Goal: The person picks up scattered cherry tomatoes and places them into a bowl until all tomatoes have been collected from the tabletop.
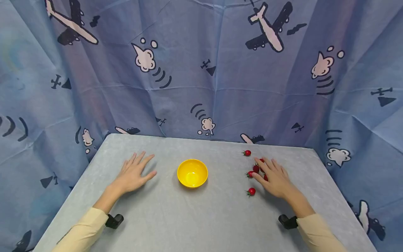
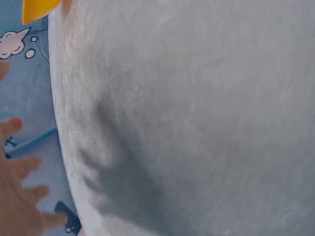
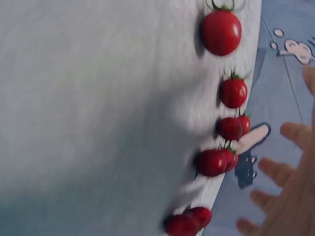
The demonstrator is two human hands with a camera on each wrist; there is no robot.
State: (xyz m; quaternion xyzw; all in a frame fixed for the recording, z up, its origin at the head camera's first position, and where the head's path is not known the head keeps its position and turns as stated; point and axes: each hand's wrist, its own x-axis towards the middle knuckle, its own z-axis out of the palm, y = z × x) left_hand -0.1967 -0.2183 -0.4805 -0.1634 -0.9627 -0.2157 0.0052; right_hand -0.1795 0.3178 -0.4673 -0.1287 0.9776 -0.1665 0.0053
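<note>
A yellow bowl stands near the middle of the table, with its bare inside showing. My left hand is to its left, fingers spread and holding nothing; its shadow falls on the cloth in the left wrist view. On the right, my right hand hovers with spread fingers over several cherry tomatoes, hiding some of them in the head view. One tomato lies nearest the front, and another tomato lies farthest back. The right wrist view shows red tomatoes with green stems in a loose row.
A pale grey cloth covers the table. Behind it and at both sides hangs a blue curtain printed with planes and clouds. A black wrist mount juts from the left sleeve, and a similar mount from the right.
</note>
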